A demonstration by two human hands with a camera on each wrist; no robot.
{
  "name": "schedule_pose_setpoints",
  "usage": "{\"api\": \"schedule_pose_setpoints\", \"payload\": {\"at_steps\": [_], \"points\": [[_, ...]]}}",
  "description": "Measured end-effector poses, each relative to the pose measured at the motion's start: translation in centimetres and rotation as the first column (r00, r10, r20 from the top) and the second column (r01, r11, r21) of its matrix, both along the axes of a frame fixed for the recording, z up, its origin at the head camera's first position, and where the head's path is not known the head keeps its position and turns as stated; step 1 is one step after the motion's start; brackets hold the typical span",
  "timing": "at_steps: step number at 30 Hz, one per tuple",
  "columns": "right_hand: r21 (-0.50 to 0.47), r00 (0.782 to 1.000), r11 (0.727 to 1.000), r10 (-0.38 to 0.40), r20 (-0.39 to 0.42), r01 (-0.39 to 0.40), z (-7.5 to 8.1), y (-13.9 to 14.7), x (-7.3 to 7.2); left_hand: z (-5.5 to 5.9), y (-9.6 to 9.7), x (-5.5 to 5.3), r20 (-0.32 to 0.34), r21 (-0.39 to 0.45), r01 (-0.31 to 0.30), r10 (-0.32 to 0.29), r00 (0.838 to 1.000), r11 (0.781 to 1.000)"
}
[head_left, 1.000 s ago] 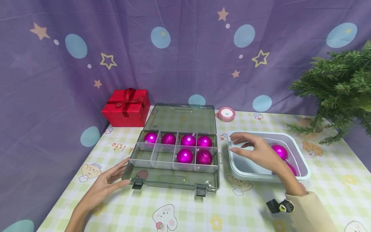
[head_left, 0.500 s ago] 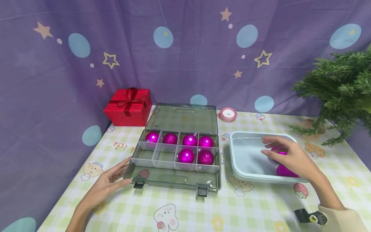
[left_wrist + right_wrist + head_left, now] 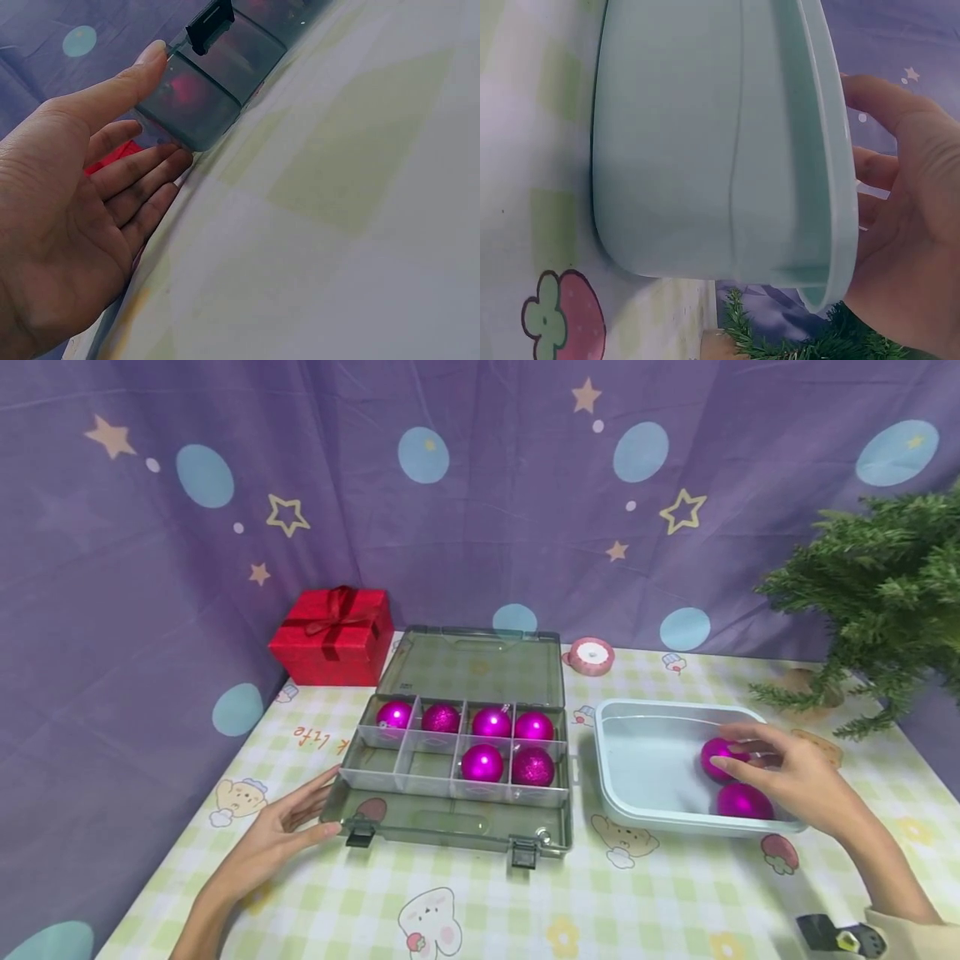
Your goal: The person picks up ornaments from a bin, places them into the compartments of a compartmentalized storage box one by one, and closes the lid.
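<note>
Upper ball (image 3: 718, 747): in the tub (image 3: 675, 821), toward 3 o'clock of its floor; glossy, probably light, hollow and stiff-shelled; likely to slip or roll under a glancing touch, perhaps to crack under a hard squeeze

Right hand (image 3: 798, 777): fingers curled round the Upper ball, thumb across its front, index over its top; firmness of grip impossible to tell, hidden from the right wrist view behind the tub wall

Hold: best across the widest part, from opposite sides, with little force

Lower ball (image 3: 742, 802): at 5 o'clock of the Upper ball, just beside; easily nudged by a stray knuckle

Tub room: raised rim all round, best cleared by a straight lift; bare floor at 9 o'clock of both balls; tighter toward 3 o'clock, near the end wall

Divided box (image 3: 450, 823): at 9 o'clock of the tub, lid (image 3: 480, 668) laid back toward 12; six balls (image 3: 482, 764) inside, none in the two front compartments toward 9 o'clock; thin upright dividers (image 3: 397, 753), easy to clip

Left hand (image 3: 273, 839): at the Divided box's 8 o'clock corner; fingers loosely extended, thumb against the front edge

Tree (image 3: 892, 602): at 2 o'clock of the tub, overhanging the bench (image 3: 495, 918); best avoided
</note>
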State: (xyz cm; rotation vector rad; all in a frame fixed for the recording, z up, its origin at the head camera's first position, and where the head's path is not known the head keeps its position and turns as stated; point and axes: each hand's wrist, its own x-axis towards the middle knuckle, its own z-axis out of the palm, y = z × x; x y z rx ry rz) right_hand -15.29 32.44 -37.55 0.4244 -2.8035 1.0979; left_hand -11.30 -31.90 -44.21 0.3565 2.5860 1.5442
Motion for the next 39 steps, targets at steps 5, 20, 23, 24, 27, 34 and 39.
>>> {"api": "schedule_pose_setpoints", "payload": {"at_steps": [5, 20, 23, 24, 27, 34, 39], "points": [[0.057, 0.999, 0.998, -0.028, 0.029, 0.026, 0.1, 0.0, -0.2, 0.0, 0.0, 0.0, -0.004, 0.008, 0.006, -0.006, 1.000, 1.000], [0.180, 0.998, 0.983, -0.044, 0.041, 0.036, 0.1, -1.0, -1.1, 0.2, 0.1, 0.1, 0.009, -0.002, -0.012, 0.012, 1.000, 1.000], [0.181, 0.996, 0.983, -0.052, 0.072, 0.038, -0.1, -1.4, -1.3, 0.2, 0.1, 0.1, 0.005, -0.002, -0.014, 0.014, 1.000, 1.000], [0.181, 0.996, 0.983, -0.054, 0.078, 0.039, -0.2, -1.5, -1.3, 0.2, 0.1, 0.1, 0.003, -0.004, -0.015, 0.015, 1.000, 1.000], [0.185, 0.994, 0.982, -0.062, 0.085, 0.046, -0.7, -2.0, -1.5, 0.2, 0.1, 0.1, 0.006, -0.007, -0.016, 0.016, 1.000, 1.000], [0.140, 0.993, 0.990, -0.043, 0.110, 0.027, -1.8, -2.8, -1.8, 0.2, 0.2, 0.0, 0.012, -0.010, -0.017, 0.017, 1.000, 1.000], [0.125, 0.992, 0.992, -0.035, 0.118, 0.020, -2.0, -3.1, -2.1, 0.2, 0.1, 0.1, 0.004, -0.005, -0.015, 0.015, 1.000, 1.000]]}}
